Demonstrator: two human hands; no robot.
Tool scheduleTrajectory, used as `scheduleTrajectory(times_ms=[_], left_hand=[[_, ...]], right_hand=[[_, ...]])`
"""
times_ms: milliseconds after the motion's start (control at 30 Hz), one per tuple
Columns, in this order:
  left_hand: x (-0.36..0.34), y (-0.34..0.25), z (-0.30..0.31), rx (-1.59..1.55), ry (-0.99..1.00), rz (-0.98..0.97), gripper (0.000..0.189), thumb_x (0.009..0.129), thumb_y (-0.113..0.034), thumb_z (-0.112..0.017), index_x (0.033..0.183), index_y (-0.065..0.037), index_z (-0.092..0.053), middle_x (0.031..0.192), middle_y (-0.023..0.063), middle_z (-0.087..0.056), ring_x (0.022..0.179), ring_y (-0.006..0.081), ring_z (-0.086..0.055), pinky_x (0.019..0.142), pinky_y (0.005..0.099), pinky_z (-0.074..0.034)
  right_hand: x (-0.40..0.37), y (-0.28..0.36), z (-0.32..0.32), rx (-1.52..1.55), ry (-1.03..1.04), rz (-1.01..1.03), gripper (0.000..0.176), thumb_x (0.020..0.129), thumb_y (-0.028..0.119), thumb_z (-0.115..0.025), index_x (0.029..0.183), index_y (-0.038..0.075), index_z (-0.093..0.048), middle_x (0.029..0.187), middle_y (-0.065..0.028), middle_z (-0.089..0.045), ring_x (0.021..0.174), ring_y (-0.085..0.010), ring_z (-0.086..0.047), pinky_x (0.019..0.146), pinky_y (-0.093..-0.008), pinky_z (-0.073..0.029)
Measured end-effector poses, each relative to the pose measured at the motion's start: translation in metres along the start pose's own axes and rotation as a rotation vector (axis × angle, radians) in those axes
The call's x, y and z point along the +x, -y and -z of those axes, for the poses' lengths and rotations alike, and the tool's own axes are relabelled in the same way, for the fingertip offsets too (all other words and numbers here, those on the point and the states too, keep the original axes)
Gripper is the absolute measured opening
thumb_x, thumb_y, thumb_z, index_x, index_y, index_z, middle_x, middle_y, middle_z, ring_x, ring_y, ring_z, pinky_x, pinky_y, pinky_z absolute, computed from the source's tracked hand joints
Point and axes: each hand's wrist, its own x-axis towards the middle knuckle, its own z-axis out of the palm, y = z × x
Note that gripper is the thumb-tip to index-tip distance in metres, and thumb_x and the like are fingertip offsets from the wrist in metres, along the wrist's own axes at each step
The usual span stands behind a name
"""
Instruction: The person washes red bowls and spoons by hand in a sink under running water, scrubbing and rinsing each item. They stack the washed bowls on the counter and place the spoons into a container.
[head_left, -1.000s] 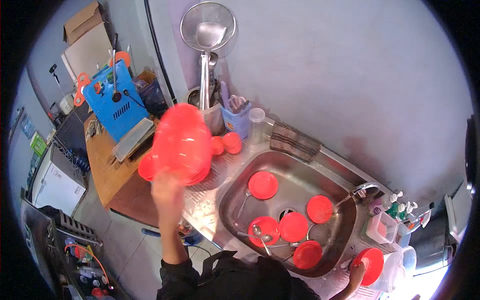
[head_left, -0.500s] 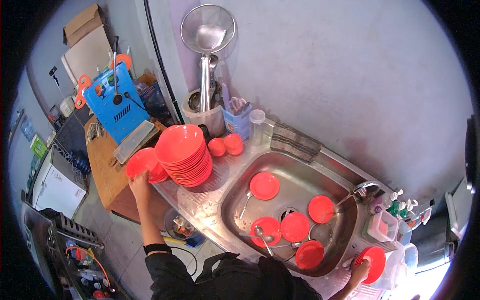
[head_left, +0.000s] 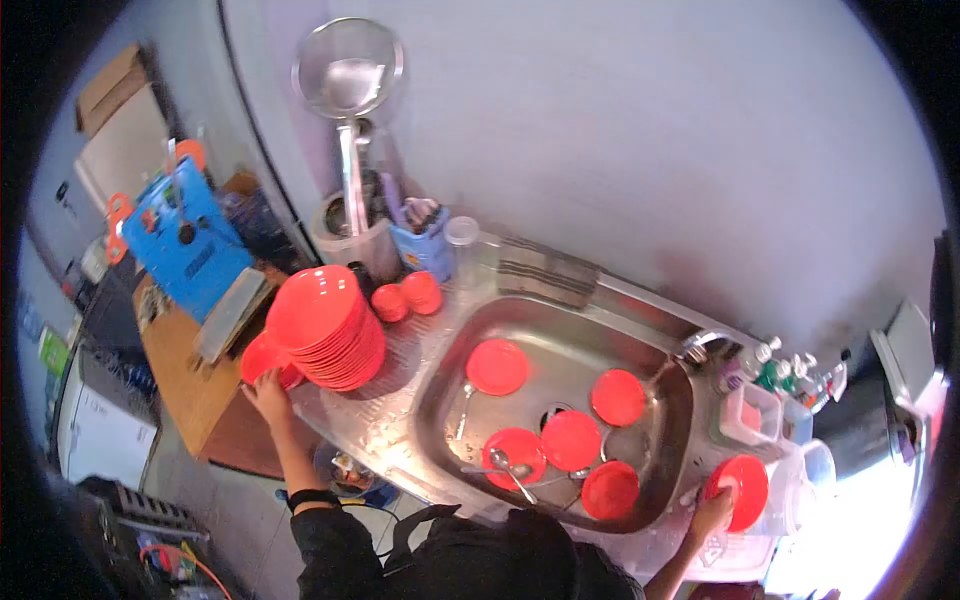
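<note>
Stainless-steel counter (head_left: 400, 420) runs along a pale wall, seen from above a person in a dark top who stands at its near edge.

The person's left hand (head_left: 266, 388) reaches to the far left end of the counter. Its fingers curl on the near rim of a single red plate (head_left: 258, 358), which lies tucked against the base of a tall stack of red bowls (head_left: 325, 325). The right hand (head_left: 712, 510) is well apart, at the right end past the sink basin (head_left: 665, 440). Its fingers are spread and pressed over the face of a tilted red plate (head_left: 745, 488), which leans against clear plastic tubs (head_left: 800, 470).

Inside the basin lie 5 flat red plates (head_left: 497, 366), with 2 spoons (head_left: 510, 468) among them. A tap (head_left: 700, 345) stands at the right rim.

Behind the stack sit 2 small red cups (head_left: 407, 297), a pale utensil pot (head_left: 350, 245) and a blue cutlery caddy (head_left: 420, 245). A large wire strainer (head_left: 348, 72) hangs on the wall above them. A folded cloth (head_left: 545, 270) lies at the back of the sink. A blue crate (head_left: 185, 235) stands on a wooden table (head_left: 190, 385) to the left.
</note>
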Motion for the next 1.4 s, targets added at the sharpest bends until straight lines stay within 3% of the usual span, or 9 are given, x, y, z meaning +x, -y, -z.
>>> scheduleTrajectory(times_ms=[133,400,633,833,1033,1133,1233,1367,1400], left_hand=[[-0.002,0.016,-0.035,-0.066,-0.223,-0.031,0.035,0.070,-0.015,-0.044,0.105,-0.015,-0.046,0.110,0.0035,-0.045,0.104,0.0203,-0.040,0.089,0.0484,-0.018],[-0.017,-0.057,0.047,-0.275,-0.625,0.095,0.031,0.069,-0.016,-0.048,0.100,-0.014,-0.050,0.112,0.0081,-0.042,0.100,0.0255,-0.041,0.083,0.0462,-0.028],[-0.038,-0.184,0.117,-0.769,-0.650,-0.473,0.012,0.069,-0.006,-0.050,0.080,-0.006,-0.054,0.094,0.0093,-0.046,0.097,0.0246,-0.040,0.089,0.0447,-0.023],[-0.095,-0.303,0.165,-1.461,0.175,-0.697,0.024,0.070,-0.007,-0.052,0.093,-0.004,-0.049,0.097,0.0109,-0.045,0.089,0.0258,-0.044,0.082,0.0366,-0.031],[-0.165,-0.357,0.176,-1.883,2.001,-0.025,0.035,0.077,-0.015,-0.049,0.108,-0.004,-0.037,0.100,0.0112,-0.046,0.083,0.0211,-0.053,0.071,0.0307,-0.045],[-0.181,-0.370,0.135,-1.756,2.276,0.423,0.037,0.076,-0.009,-0.048,0.109,-0.003,-0.034,0.101,0.0121,-0.045,0.084,0.0227,-0.052,0.072,0.0328,-0.046],[-0.184,-0.377,0.103,-1.683,2.236,0.470,0.036,0.073,-0.004,-0.047,0.107,-0.002,-0.034,0.100,0.0116,-0.046,0.084,0.0229,-0.052,0.072,0.0335,-0.047],[-0.187,-0.393,0.099,-1.776,1.954,0.384,0.032,0.071,0.000,-0.041,0.102,0.000,-0.038,0.098,0.0131,-0.048,0.082,0.0219,-0.053,0.067,0.0319,-0.049],[-0.187,-0.400,0.098,-1.802,1.953,0.383,0.033,0.071,-0.001,-0.043,0.104,-0.001,-0.037,0.099,0.0129,-0.047,0.083,0.0221,-0.053,0.067,0.0323,-0.049]], right_hand=[[-0.006,-0.021,-0.035,0.043,0.092,-0.122,0.033,0.068,0.010,-0.043,0.099,0.000,-0.046,0.104,-0.0191,-0.047,0.101,-0.0307,-0.041,0.086,-0.0379,-0.031],[-0.007,-0.006,0.004,0.177,-0.011,-0.099,0.009,0.067,0.009,-0.044,0.073,0.005,-0.048,0.076,-0.0122,-0.051,0.075,-0.0298,-0.047,0.068,-0.0400,-0.035],[-0.003,0.000,0.026,0.157,-0.170,0.021,0.006,0.067,0.008,-0.044,0.071,0.005,-0.047,0.074,-0.0078,-0.051,0.076,-0.0254,-0.046,0.072,-0.0381,-0.033],[-0.015,0.042,0.051,0.180,-0.325,0.309,0.006,0.061,0.009,-0.048,0.066,0.009,-0.050,0.072,-0.0041,-0.051,0.077,-0.0195,-0.049,0.084,-0.0444,-0.023],[-0.048,0.103,0.041,0.509,-0.129,0.657,0.012,0.055,0.010,-0.051,0.067,0.012,-0.056,0.072,-0.0012,-0.055,0.078,-0.0169,-0.051,0.082,-0.0432,-0.023],[-0.052,0.111,0.024,0.618,0.006,0.773,0.010,0.057,0.010,-0.053,0.067,0.012,-0.057,0.078,-0.0027,-0.055,0.086,-0.0183,-0.048,0.085,-0.0423,-0.021],[-0.044,0.118,-0.001,0.653,0.227,0.689,0.022,0.062,0.011,-0.056,0.084,0.013,-0.056,0.100,-0.0043,-0.048,0.101,-0.0192,-0.040,0.087,-0.0408,-0.023],[-0.020,0.130,-0.020,1.215,0.447,-0.058,0.053,0.071,0.010,-0.053,0.117,0.019,-0.027,0.123,-0.0039,-0.025,0.113,-0.0202,-0.028,0.086,-0.0414,-0.032],[-0.013,0.133,-0.028,1.631,0.745,-0.382,0.052,0.072,0.010,-0.052,0.117,0.017,-0.028,0.122,-0.0053,-0.026,0.111,-0.0225,-0.031,0.085,-0.0425,-0.033]])
